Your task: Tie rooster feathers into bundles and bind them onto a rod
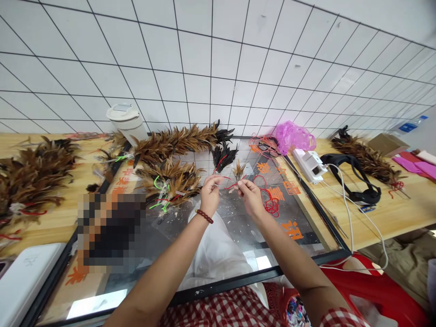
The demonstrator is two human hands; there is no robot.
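Observation:
My left hand (pixel 210 194), with a beaded bracelet (pixel 204 216) at the wrist, is closed in a pinch on the end of a thin red cord (pixel 230 187). My right hand (pixel 251 198) pinches a small bunch of brown feathers (pixel 239 170) by its base, tips pointing up, and the red cord runs to it. Just beyond my left hand lies a bunch of black feathers (pixel 223 157) with a red tie. To the left rests a pile of brown feather bunches (pixel 170 181) with green and red ties. Loose red cord (pixel 271 202) is coiled right of my right hand.
A black-framed glass panel (pixel 259 274) forms the work surface. Behind are a long feather strand (pixel 177 143), a white lidded cup (pixel 126 121) and a pink plastic bag (pixel 294 137). At right are a power strip (pixel 309 165), white cables and a black strap (pixel 361 195).

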